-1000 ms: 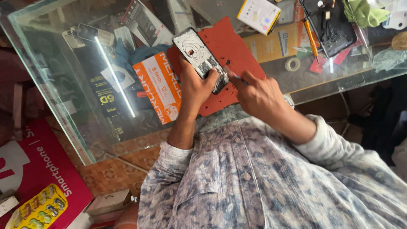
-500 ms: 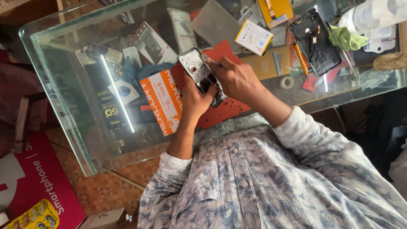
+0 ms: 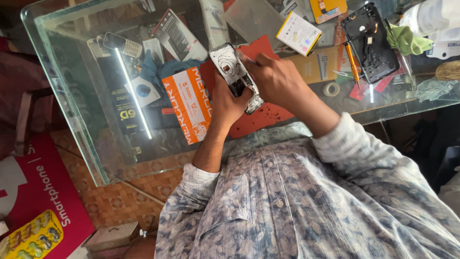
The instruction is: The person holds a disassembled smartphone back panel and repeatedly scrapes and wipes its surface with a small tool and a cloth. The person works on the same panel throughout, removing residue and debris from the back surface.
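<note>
My left hand (image 3: 229, 103) grips an opened phone body (image 3: 232, 69) with its white inner frame facing up, tilted above a red mat (image 3: 261, 120) on a glass table (image 3: 96, 144). My right hand (image 3: 278, 81) rests over the phone's right side and pinches a thin tool (image 3: 250, 60) whose tip touches the frame. Most of the tool is hidden in the fingers.
An orange box (image 3: 189, 108) lies left of the mat. A black phone back cover (image 3: 369, 43), an orange-handled screwdriver (image 3: 352, 60), a tape roll (image 3: 330, 88), a white and yellow battery (image 3: 299, 33) and a green cloth (image 3: 407, 41) sit at the right. A keypad phone (image 3: 122, 45) lies under the glass at left.
My right hand has moved up from beside the phone onto it, bringing the tool tip to the frame. The view shifted downward, showing more of the table's far side.
</note>
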